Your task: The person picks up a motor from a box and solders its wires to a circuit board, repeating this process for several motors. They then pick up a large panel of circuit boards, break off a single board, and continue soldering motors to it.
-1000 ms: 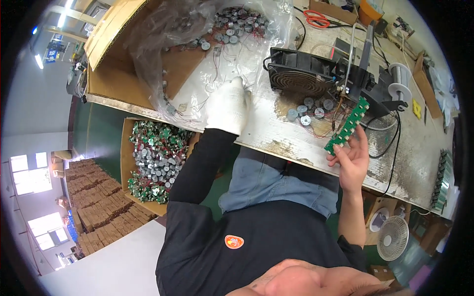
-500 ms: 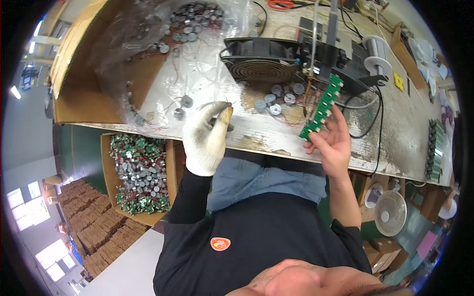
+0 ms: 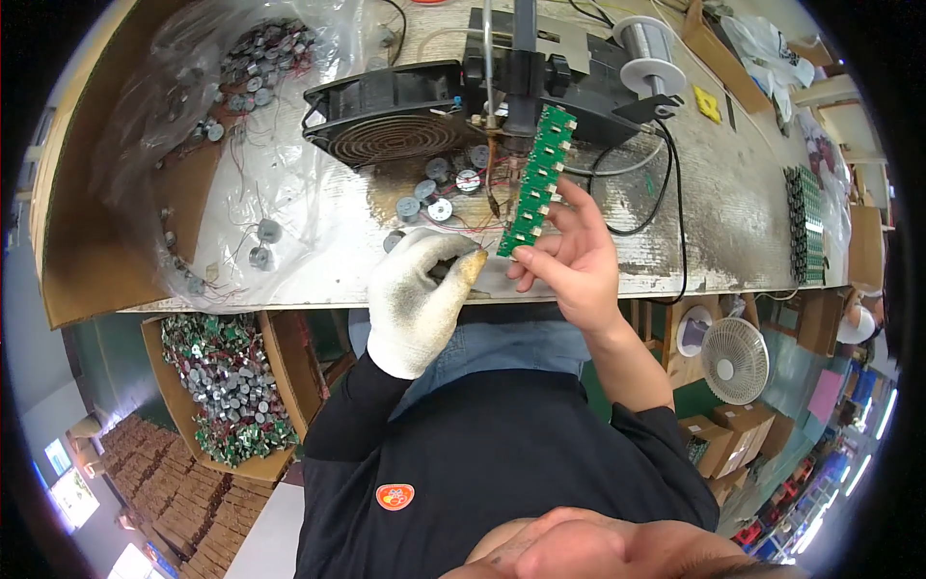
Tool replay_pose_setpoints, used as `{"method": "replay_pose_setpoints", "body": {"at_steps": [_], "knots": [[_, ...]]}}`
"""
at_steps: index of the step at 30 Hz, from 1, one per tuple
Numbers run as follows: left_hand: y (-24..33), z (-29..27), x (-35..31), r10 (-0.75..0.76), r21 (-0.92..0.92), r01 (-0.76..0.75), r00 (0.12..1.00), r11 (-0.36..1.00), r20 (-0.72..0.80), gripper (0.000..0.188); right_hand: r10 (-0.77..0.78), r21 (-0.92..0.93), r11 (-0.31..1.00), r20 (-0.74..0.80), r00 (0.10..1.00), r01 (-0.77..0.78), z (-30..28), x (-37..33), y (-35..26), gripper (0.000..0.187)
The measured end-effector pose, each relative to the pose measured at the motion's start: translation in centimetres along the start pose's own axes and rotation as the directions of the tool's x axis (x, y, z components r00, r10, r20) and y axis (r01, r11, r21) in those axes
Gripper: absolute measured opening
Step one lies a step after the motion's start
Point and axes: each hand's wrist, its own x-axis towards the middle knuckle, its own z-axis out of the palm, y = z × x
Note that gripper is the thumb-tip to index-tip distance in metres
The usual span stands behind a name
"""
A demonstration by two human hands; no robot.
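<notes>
Right hand (image 3: 571, 261) pinches green board (image 3: 536, 183) near its lower end. Gloved left hand (image 3: 417, 304) near it, fingers curled narrow; cannot tell contents. Discs (image 3: 408, 208) on table (image 3: 738, 217).

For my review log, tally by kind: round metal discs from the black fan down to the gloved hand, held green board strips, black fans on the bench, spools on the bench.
Round metal discs: 7, one partly hidden by the gloved left hand
Green board strip, in the right hand: 1
Black fan: 1
Spool: 1
Total: 10
</notes>
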Motion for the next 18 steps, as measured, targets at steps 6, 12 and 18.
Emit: {"method": "replay_pose_setpoints", "body": {"at_steps": [6, 12, 18], "knots": [[-0.3, 0.9, 0.5, -0.092, -0.079, 0.099, 0.992, 0.992, 0.087, 0.012, -0.009, 0.043, 0.999, 0.002, 1.0, 0.008, -0.2, 0.0, 0.0, 0.064], [0.3, 1.2, 1.0, -0.325, -0.313, 0.367, 0.929, 0.876, 0.179, 0.013, -0.029, 0.043, 0.999, -0.001, 1.0, 0.029, -0.1, 0.2, -0.3, 0.061], [-0.5, 1.0, 1.4, -0.359, -0.39, 0.434, 0.898, 0.812, 0.254, 0.013, -0.059, 0.068, 0.996, -0.03, 0.998, 0.061, 0.3, 0.2, -0.3, 0.058]]}}
